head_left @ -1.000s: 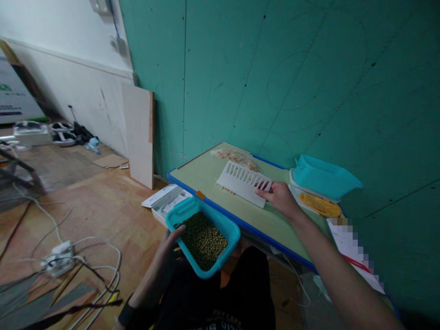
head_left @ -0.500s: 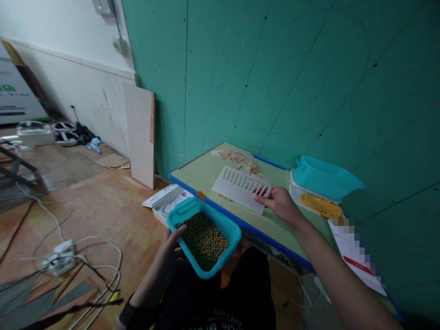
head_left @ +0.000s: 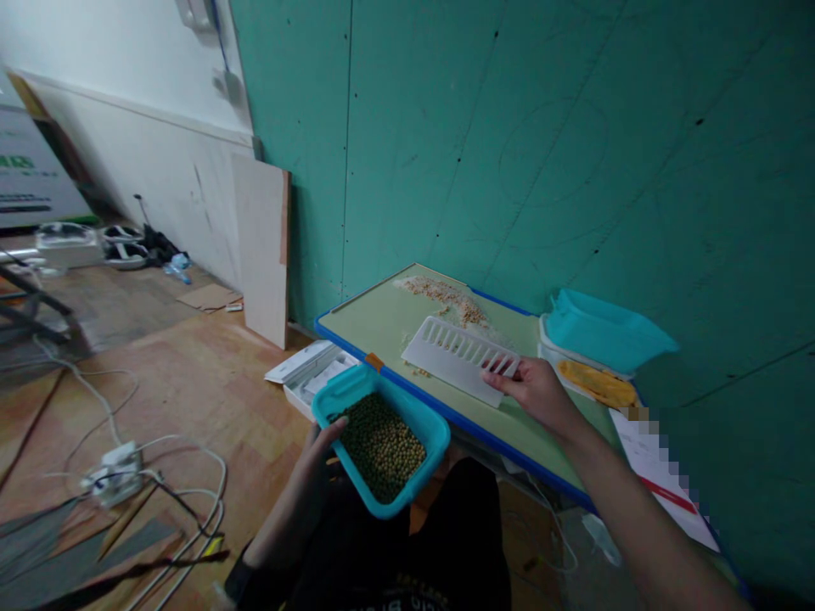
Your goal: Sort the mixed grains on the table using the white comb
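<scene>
My left hand [head_left: 317, 456] grips the near left side of a teal tub [head_left: 425, 423] full of small green beans [head_left: 380, 444], held just below the edge of a green table [head_left: 375, 316] with a blue rim. My right hand [head_left: 536, 392] pinches the right end of a white slotted plastic scraper [head_left: 455, 358] that rests on the tabletop. A pile of pale yellow beans [head_left: 446, 297] lies on the table behind the scraper, with a few loose ones by its near edge.
A teal container [head_left: 602, 329] sits upturned on a white tray with a yellow object [head_left: 594, 383] at the table's right. Papers [head_left: 655, 471] lie further right. A white box [head_left: 306, 373] sits on the wooden floor; cables and a power strip [head_left: 115, 475] sprawl at left.
The scraper in my right hand has slid toward the near edge of the table, dragging away from the pale bean pile and leaving a few beans. The tub stays put.
</scene>
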Demonstrator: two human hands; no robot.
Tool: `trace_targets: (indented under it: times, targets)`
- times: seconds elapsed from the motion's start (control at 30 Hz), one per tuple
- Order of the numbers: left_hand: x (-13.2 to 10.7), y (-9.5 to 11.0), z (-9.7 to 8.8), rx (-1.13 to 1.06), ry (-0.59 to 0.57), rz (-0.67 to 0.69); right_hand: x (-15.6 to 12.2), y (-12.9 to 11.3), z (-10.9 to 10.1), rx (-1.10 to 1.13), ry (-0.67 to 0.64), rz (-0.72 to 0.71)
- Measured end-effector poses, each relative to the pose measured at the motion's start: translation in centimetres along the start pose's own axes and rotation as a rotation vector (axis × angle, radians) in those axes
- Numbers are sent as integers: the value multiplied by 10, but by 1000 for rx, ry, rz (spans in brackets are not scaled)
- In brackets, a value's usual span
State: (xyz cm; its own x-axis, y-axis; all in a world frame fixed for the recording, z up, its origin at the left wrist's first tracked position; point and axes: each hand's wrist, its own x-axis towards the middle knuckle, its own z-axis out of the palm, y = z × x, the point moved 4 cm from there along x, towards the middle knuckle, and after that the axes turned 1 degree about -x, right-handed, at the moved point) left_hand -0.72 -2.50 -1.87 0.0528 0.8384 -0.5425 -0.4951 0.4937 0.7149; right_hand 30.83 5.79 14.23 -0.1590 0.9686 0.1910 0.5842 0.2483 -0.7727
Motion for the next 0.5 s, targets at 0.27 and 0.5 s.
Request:
trace_targets:
  times: [0.27,0.5]
  targets:
    - [-3,-3,6,28,86,12,-31,5,-21,-33,36,43]
    - [-5,-2,9,30,101,4,-39,0,-18,-50,42,17]
